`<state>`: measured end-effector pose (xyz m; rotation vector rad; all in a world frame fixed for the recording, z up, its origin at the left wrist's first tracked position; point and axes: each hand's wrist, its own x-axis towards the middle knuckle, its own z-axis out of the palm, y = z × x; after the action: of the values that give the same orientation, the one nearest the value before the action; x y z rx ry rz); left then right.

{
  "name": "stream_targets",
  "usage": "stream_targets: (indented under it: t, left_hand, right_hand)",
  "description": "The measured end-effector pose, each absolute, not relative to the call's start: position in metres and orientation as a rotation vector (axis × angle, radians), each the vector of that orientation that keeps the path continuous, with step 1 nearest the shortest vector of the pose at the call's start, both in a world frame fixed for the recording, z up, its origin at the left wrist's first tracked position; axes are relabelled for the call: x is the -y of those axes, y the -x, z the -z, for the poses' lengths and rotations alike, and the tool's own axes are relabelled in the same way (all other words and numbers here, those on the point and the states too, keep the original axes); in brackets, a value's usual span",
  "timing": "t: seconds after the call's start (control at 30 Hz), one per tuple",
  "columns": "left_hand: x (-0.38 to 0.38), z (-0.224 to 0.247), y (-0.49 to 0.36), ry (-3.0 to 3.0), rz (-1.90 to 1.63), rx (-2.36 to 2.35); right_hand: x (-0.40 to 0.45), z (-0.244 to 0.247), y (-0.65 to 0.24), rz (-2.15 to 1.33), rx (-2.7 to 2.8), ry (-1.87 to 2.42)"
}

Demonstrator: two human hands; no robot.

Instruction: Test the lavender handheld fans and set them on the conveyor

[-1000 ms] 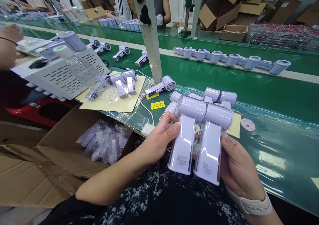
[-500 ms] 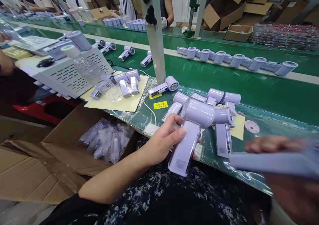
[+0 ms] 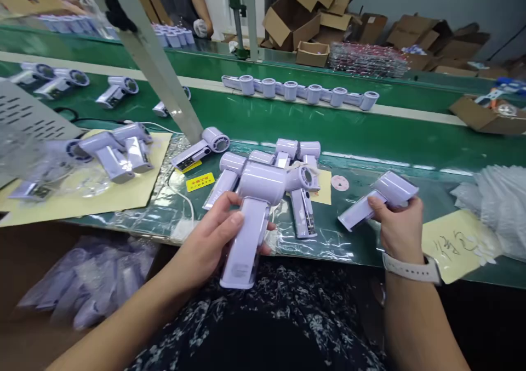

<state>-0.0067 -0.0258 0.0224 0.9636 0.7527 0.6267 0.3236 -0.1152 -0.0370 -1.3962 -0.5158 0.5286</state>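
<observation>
A lavender handheld fan point(image 3: 248, 234) is gripped by its handle in my left hand point(image 3: 222, 226), head up, above the table's front edge. My right hand point(image 3: 398, 224) wraps round a second lavender fan point(image 3: 390, 191), tilted low over the table on the right; whether it touches the surface I cannot tell. Between the hands stands another fan point(image 3: 302, 206), its switch side showing. Several more fans point(image 3: 285, 150) are grouped behind the one in my left hand, partly hidden by it. A fan point(image 3: 203, 149) lies by the metal post.
Six or so fans, several in a row point(image 3: 291, 90), lie along the green conveyor point(image 3: 411, 135). Clear plastic sleeves point(image 3: 499, 201) and a handwritten yellow sheet point(image 3: 460, 245) are at right. A slanted post point(image 3: 152, 58) rises at left. Bagged fans point(image 3: 98, 278) fill a carton below. A co-worker's gloved hand point(image 3: 200, 28) is across.
My view has turned to the right. My right hand, blurred near the right edge before, has moved inward over the table with its fan. My left hand still holds its fan.
</observation>
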Motion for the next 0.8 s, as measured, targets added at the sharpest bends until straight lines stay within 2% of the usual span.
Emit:
stream_targets:
  t: [0.2,0.37,0.57,0.8]
  left_hand:
    - [0.03,-0.026,0.006,-0.932,-0.633,-0.855]
    - [0.031,-0.029,0.003,-0.888,-0.654,-0.878]
    - [0.026,-0.022,0.004,-0.846,-0.606,-0.788]
    - [0.027,-0.019,0.011,-0.828,-0.652,-0.775]
  right_hand:
    - [0.108,0.028,-0.313,-0.534,0.52,1.353]
    - [0.115,0.005,-0.285,-0.799,0.534,1.265]
    - [0.11,0.001,-0.26,-1.042,0.625,1.218]
    - [0.122,-0.011,-0.287,-0.888,0.798,1.343]
